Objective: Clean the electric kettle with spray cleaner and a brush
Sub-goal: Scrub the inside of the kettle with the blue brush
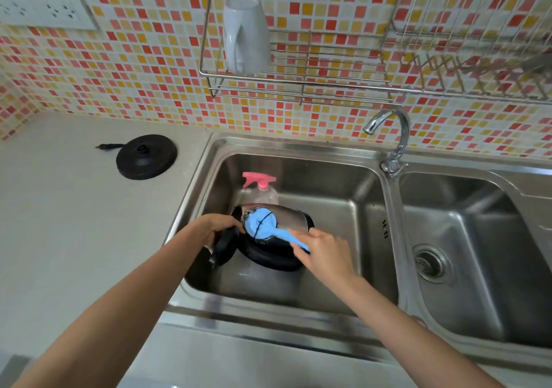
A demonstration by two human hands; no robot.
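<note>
The electric kettle (291,218), steel with black trim, lies tilted on its side in the left sink basin (328,283). My left hand (216,226) grips its black handle at the left, and the open black lid (224,248) hangs below that hand. My right hand (321,253) holds the handle of a blue brush (261,224), whose round head sits at the kettle's mouth. A clear spray bottle (260,192) with a pink trigger stands just behind the kettle in the same basin.
The black kettle base (146,156) with its plug rests on the grey counter at left. A chrome tap (394,139) stands between the two basins; the right basin (478,283) has a drain. A wire rack above holds a white mug (246,35).
</note>
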